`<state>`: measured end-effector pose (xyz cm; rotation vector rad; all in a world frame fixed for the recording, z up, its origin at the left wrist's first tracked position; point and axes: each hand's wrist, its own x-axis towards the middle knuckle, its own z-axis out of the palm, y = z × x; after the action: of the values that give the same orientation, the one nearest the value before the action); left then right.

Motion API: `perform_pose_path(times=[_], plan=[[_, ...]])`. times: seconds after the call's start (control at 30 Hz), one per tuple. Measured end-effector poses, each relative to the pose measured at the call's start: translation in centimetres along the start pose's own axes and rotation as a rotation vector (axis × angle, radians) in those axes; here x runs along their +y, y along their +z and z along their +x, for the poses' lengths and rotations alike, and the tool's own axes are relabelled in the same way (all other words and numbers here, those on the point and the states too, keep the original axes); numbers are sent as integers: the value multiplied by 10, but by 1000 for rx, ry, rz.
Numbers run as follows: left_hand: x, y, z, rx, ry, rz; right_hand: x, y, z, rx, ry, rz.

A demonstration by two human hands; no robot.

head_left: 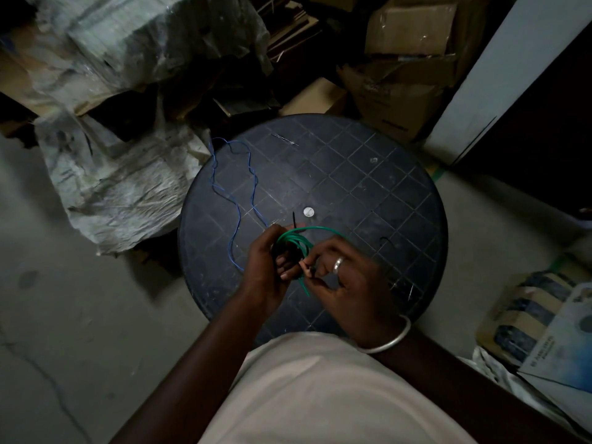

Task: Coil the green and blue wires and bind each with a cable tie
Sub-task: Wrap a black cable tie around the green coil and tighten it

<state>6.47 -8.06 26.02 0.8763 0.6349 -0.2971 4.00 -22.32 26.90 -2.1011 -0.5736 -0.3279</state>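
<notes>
The left hand (267, 267) curls around the coiled green wire (294, 241); the right hand (347, 283) pinches the coil's near side above a round black gridded tabletop (368, 187), with cardboard boxes (410, 30) behind.

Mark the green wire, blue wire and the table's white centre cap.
green wire (292, 241): head view, on the coiled loops.
blue wire (253, 197): head view, on the loose right-hand strand.
white cap (309, 212): head view, its middle.
</notes>
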Motion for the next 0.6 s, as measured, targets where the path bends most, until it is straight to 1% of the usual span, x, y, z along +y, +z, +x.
perform_pose_path(times=[0.07, 0.13, 0.2, 0.27, 0.37, 0.43, 0.5, 0.6], plan=[[-1, 1, 1, 5, 30, 67, 0, 0, 1, 28, 54, 49], [-1, 0, 2, 27, 77, 149, -1, 0, 3, 80, 157, 157], [-1, -2, 2, 47, 109, 216, -5, 2, 5, 123, 356, 259], [3, -3, -1, 59, 126, 291, -8, 0, 7, 124, 584, 412], [9, -3, -8, 51, 140, 327, -11, -10, 13, 77, 806, 681], [11, -5, -12, 38, 157, 348, -14, -19, 17, 71, 885, 850], [14, -6, -18, 29, 159, 380, -16, -25, 19, 78, 930, 953], [16, -4, -27, 13, 177, 392, -16, -31, 20, 99, 951, 915]])
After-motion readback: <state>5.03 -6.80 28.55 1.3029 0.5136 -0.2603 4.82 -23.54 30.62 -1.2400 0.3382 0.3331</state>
